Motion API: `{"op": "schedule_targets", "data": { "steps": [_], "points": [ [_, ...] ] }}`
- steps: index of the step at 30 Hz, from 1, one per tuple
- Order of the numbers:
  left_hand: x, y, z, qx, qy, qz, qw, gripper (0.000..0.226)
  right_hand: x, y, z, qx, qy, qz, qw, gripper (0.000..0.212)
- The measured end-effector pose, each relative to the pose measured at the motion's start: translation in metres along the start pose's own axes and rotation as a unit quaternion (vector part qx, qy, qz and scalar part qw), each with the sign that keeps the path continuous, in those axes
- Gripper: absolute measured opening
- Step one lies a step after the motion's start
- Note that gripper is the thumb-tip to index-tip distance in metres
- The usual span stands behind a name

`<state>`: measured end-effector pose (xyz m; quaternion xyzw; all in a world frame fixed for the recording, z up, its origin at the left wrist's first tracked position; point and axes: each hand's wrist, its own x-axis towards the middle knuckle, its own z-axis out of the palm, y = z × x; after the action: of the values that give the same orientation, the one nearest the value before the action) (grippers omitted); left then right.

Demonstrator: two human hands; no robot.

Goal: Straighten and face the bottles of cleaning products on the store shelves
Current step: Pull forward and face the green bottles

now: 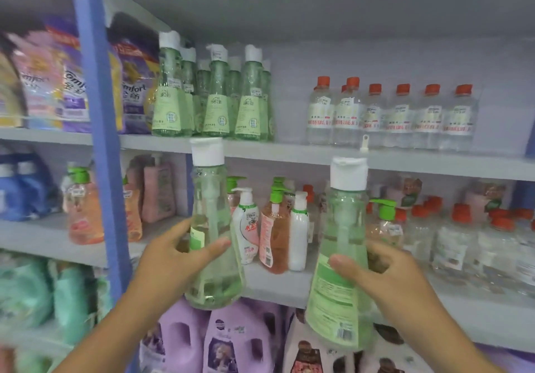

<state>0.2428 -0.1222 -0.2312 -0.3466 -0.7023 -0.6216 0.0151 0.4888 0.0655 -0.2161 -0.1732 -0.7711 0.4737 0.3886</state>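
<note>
Currently both hands are raised in front of the shelves, each holding one green bottle off the shelf.

Left hand (176, 259): fingers and thumb curled round the lower body of the left green bottle (212, 245). Bottle upright, white cap (207, 150) well above the hand, level with the edge of the upper shelf (289, 154). Only a narrow strip of its label shows, at the side nearest the left fingers.

Right hand (385, 274): thumb across the front of the right green bottle (341, 271), fingers wrapped behind it. Bottle tilted slightly, base swung toward the left hand, white cap (348, 173) above the right thumb. Back label with small print and a barcode faces the camera, below the thumb.

Above the left hand, on the upper shelf: a cluster of matching green bottles (214, 94) with white caps, labels facing out, several rows deep. Above the right hand, same shelf: a row of clear bottles with red caps (390, 115), standing side by side.

Between the two hands, further back on the middle shelf (275, 284): pump bottles (275, 228) in white and orange, some with green pumps. Beyond the right hand: more clear bottles with red caps, blurred. Below both hands: purple jugs (185, 341).

Left of the left hand: a blue upright post (98, 141), with soft refill bags (55, 83) past it, blurred.
</note>
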Motion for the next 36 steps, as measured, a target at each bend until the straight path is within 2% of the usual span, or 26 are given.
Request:
{"op": "schedule_targets", "data": {
  "steps": [3, 5, 7, 9, 12, 17, 20, 21, 24, 26, 27, 29, 31, 33, 34, 36],
  "points": [
    [0.004, 0.058, -0.027, -0.006, 0.010, 0.044, 0.999, 0.045, 0.021, -0.053, 0.022, 0.041, -0.048, -0.064, 0.996, 0.033],
    [0.020, 0.091, -0.044, -0.007, 0.028, 0.093, 0.995, 0.068, 0.040, -0.090, 0.033, 0.056, -0.052, -0.113, 0.991, 0.038],
    [0.046, 0.119, -0.057, -0.002, 0.064, 0.131, 0.989, 0.086, 0.065, -0.125, 0.042, 0.063, -0.029, -0.148, 0.987, 0.038],
    [0.080, 0.138, -0.065, -0.016, 0.084, 0.175, 0.981, 0.086, 0.096, -0.154, 0.051, 0.066, 0.007, -0.170, 0.983, 0.035],
    [0.133, 0.151, -0.069, -0.019, 0.109, 0.193, 0.975, 0.098, 0.142, -0.179, 0.069, 0.060, 0.059, -0.169, 0.982, 0.032],
    [0.198, 0.137, -0.061, 0.051, 0.104, 0.169, 0.979, 0.102, 0.211, -0.174, 0.103, -0.028, 0.093, -0.133, 0.986, 0.044],
    [0.222, 0.124, -0.053, 0.102, 0.088, 0.143, 0.981, 0.102, 0.240, -0.161, 0.120, -0.064, 0.109, -0.087, 0.988, 0.074],
    [0.228, 0.118, -0.050, 0.108, 0.082, 0.139, 0.981, 0.102, 0.247, -0.156, 0.125, -0.064, 0.115, -0.075, 0.988, 0.078],
    [0.242, 0.103, -0.043, 0.108, 0.066, 0.129, 0.983, 0.101, 0.264, -0.145, 0.135, -0.065, 0.126, -0.050, 0.989, 0.057],
    [0.250, 0.096, -0.040, 0.131, 0.066, 0.121, 0.982, 0.101, 0.276, -0.142, 0.136, -0.086, 0.105, -0.036, 0.990, 0.045],
    [0.255, 0.093, -0.038, 0.141, 0.068, 0.119, 0.980, 0.102, 0.281, -0.140, 0.136, -0.097, 0.091, -0.027, 0.991, 0.048],
    [0.262, 0.090, -0.034, 0.176, 0.069, 0.124, 0.974, 0.102, 0.291, -0.140, 0.136, -0.112, 0.080, -0.010, 0.990, 0.067],
    [0.264, 0.090, -0.032, 0.250, 0.077, 0.134, 0.956, 0.101, 0.299, -0.138, 0.138, -0.126, 0.081, 0.002, 0.989, 0.075],
    [0.265, 0.090, -0.033, 0.314, 0.080, 0.141, 0.935, 0.101, 0.304, -0.137, 0.139, -0.143, 0.091, -0.002, 0.985, 0.068],
    [0.265, 0.089, -0.035, 0.318, 0.066, 0.135, 0.936, 0.101, 0.306, -0.136, 0.140, -0.154, 0.096, -0.009, 0.983, 0.064],
    [0.267, 0.084, -0.040, 0.253, 0.014, 0.114, 0.961, 0.087, 0.311, -0.134, 0.140, -0.165, 0.100, -0.028, 0.981, 0.059]
  ]
}}
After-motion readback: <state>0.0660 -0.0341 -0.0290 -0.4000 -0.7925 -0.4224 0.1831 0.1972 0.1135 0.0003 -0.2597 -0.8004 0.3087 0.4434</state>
